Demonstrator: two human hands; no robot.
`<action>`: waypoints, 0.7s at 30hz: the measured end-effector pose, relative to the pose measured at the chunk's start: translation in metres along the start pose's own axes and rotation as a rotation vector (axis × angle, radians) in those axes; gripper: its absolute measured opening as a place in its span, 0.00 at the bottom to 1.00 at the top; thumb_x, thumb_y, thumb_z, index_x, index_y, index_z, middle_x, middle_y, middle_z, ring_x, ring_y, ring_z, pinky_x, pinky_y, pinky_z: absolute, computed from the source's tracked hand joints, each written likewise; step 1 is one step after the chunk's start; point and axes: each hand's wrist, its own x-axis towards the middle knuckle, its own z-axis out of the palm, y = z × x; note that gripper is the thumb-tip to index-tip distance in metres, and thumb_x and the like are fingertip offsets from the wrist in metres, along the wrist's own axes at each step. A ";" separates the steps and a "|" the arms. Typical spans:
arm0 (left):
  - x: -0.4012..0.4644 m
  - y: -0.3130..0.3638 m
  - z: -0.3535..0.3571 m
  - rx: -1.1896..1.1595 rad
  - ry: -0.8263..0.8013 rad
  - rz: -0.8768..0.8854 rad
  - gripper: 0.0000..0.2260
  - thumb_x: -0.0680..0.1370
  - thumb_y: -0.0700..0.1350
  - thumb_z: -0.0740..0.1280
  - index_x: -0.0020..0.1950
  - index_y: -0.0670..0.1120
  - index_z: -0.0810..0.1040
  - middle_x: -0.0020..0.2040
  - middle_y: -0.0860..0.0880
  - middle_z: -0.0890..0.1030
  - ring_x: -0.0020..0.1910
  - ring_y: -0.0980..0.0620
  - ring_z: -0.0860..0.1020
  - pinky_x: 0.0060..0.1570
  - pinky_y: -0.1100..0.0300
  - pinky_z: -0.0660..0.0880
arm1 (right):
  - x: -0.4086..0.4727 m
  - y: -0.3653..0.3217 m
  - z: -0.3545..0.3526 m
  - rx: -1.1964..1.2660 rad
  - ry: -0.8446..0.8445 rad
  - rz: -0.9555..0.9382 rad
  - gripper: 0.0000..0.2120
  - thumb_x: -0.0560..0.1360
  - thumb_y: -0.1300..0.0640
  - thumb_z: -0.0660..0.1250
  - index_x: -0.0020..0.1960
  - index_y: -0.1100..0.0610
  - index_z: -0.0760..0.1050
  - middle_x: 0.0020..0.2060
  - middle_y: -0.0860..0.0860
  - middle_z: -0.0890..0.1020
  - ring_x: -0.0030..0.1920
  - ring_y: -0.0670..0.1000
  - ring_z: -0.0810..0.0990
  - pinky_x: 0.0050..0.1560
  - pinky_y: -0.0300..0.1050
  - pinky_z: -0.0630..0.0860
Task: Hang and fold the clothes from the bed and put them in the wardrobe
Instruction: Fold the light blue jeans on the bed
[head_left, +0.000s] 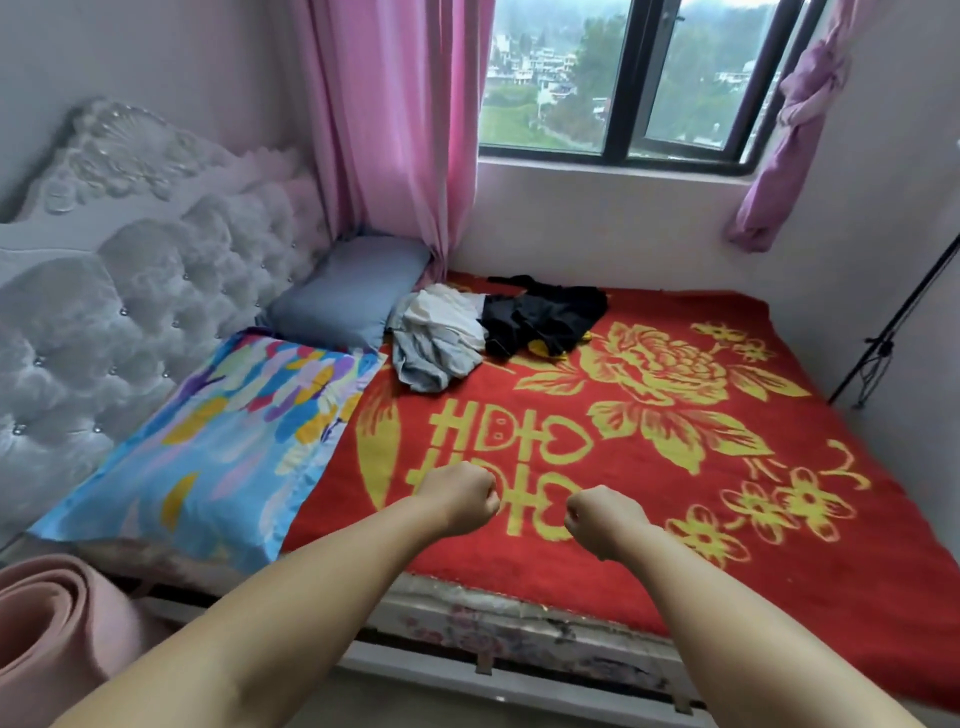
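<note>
- Both arms reach out over the near edge of the bed (519, 631), and both hands are balled into fists with nothing in them.
- The left hand (460, 496) is curled tight, knuckles turned toward the other fist; it hovers above the red blanket (675, 545).
- The right hand (602, 519) is clenched too, just beside the left, a small gap between them.
- The clothes sit well apart from the hands, up at the far side of the bed near the wall under the window (649, 78).
- That pile has two parts: a crumpled pale heap (436, 338) of white and grey-blue fabric, and touching it on the right a dark heap (540, 319) of black cloth.
- The pale heap lies just beside a grey-blue pillow (348, 299); nearer the camera lies a bright patterned pillow (208, 452), both against the tufted headboard (104, 312).
- The blanket shows big yellow flowers and characters, and the fists hang right over the characters.
- A pink curtain (395, 130) drops down behind the grey-blue pillow; another one (795, 130) is knotted up on the right of the window.
- A rolled pink mat (57, 639) sits at the lower left, beside the bed.
- A dark stand (883, 343) leans by the right wall.
</note>
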 end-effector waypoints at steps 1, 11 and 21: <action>0.016 -0.004 -0.001 0.010 -0.004 -0.002 0.13 0.80 0.47 0.56 0.37 0.44 0.69 0.34 0.49 0.71 0.32 0.48 0.68 0.28 0.59 0.61 | 0.016 0.002 -0.003 -0.006 0.005 -0.001 0.18 0.82 0.54 0.52 0.33 0.53 0.63 0.37 0.50 0.74 0.40 0.54 0.76 0.34 0.42 0.70; 0.201 -0.079 -0.024 -0.017 -0.084 0.008 0.12 0.80 0.46 0.55 0.42 0.42 0.74 0.45 0.45 0.80 0.44 0.42 0.80 0.38 0.57 0.71 | 0.187 0.032 -0.043 0.093 0.010 0.116 0.17 0.81 0.54 0.54 0.34 0.54 0.64 0.35 0.49 0.72 0.35 0.52 0.71 0.28 0.41 0.64; 0.295 -0.128 0.044 0.113 -0.290 0.030 0.10 0.80 0.45 0.54 0.42 0.44 0.70 0.45 0.46 0.78 0.42 0.45 0.76 0.36 0.56 0.69 | 0.302 0.049 -0.005 0.104 -0.185 0.105 0.16 0.81 0.55 0.52 0.33 0.53 0.62 0.36 0.50 0.73 0.40 0.54 0.73 0.38 0.44 0.69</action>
